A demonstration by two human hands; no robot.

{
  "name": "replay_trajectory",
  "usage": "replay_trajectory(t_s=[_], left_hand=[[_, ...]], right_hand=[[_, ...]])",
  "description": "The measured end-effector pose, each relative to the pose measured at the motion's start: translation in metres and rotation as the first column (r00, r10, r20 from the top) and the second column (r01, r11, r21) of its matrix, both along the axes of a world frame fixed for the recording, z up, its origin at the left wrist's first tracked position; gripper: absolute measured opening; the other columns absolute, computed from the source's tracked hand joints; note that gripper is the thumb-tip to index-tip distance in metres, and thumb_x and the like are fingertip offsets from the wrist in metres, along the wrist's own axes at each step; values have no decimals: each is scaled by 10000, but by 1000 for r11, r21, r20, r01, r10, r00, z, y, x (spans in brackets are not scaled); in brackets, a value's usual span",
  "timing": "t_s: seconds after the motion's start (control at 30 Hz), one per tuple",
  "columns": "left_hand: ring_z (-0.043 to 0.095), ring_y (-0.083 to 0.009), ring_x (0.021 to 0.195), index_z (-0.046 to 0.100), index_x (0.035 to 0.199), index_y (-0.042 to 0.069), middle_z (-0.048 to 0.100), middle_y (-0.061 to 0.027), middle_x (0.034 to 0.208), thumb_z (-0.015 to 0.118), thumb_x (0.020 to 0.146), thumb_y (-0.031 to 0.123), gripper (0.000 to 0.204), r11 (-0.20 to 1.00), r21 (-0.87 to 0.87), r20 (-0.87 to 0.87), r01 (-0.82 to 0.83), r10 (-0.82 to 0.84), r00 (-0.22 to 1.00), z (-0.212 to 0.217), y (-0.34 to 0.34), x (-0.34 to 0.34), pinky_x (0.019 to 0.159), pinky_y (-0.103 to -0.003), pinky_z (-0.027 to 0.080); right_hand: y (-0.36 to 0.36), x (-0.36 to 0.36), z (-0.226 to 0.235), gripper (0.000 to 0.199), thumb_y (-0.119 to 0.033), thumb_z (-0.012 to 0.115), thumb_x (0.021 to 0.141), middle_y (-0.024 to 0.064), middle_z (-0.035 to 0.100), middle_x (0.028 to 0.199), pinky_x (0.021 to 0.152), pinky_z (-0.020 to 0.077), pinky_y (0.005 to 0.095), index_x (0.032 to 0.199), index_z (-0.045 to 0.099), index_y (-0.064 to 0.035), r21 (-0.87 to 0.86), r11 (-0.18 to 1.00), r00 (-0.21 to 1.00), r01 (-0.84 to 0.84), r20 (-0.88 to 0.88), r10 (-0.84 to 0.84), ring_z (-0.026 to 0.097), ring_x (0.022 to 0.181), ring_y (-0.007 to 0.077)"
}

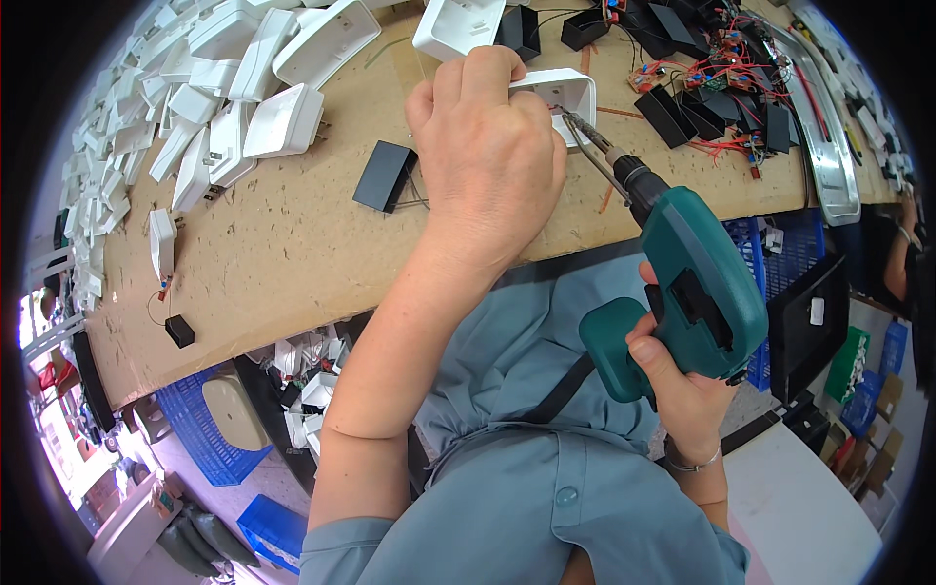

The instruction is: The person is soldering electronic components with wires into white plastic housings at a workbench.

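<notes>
My left hand (492, 161) is closed on a white plastic housing (582, 88), holding it tilted on the bench with its hollow side showing. The hand covers much of the housing. In my right hand (678, 385) is a green soldering gun (707, 268), gripped by the handle. Its thin metal tip (583, 127), with a curved feed tube alongside, reaches into the housing; exactly what the tip touches is too small to tell. Just left of my left wrist lies a black box (385, 175) with thin wires running under the hand.
White housings (283, 122) are heaped at the left. One small housing (162, 244) is wired to a black block (179, 331). Black boxes and red-wired circuit boards (726, 73) crowd the far right, beside a metal tray (829, 146). Below the bench stand blue crates (210, 429).
</notes>
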State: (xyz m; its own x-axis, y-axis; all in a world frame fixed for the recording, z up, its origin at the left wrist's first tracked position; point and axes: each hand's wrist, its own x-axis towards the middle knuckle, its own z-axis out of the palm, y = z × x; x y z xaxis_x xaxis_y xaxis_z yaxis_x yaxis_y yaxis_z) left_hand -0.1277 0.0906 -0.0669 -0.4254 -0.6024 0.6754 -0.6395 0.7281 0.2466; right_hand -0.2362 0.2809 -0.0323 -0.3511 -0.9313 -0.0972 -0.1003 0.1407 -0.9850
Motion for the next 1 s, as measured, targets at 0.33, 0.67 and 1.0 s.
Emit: replay_trajectory(t_s=[0.33, 0.67, 1.0], left_hand=[[519, -223, 818, 631, 659, 17, 545, -49, 864, 606, 615, 70, 73, 999, -19, 21, -31, 32, 999, 1, 0, 1, 755, -356, 372], [472, -247, 854, 584, 602, -4, 514, -96, 931, 602, 613, 43, 52, 999, -7, -27, 38, -38, 999, -3, -1, 4, 762, -381, 325], [483, -252, 953, 655, 790, 53, 540, -80, 1003, 622, 675, 77, 121, 999, -46, 166, 4, 3, 986, 12, 16, 14, 820, -378, 324]], right_hand=[[1, -3, 1, 557, 22, 627, 729, 204, 523, 1138, 656, 491, 249, 1236, 395, 32, -19, 1000, 999, 0, 49, 1, 564, 740, 122], [13, -4, 3, 607, -38, 656, 721, 222, 522, 1130, 668, 485, 253, 1253, 374, 39, -10, 1000, 997, -1, 81, 1, 569, 732, 145], [11, -8, 1, 630, -165, 706, 728, 247, 523, 1109, 589, 485, 248, 1215, 388, 78, -218, 969, 992, 120, 53, -111, 577, 690, 151]])
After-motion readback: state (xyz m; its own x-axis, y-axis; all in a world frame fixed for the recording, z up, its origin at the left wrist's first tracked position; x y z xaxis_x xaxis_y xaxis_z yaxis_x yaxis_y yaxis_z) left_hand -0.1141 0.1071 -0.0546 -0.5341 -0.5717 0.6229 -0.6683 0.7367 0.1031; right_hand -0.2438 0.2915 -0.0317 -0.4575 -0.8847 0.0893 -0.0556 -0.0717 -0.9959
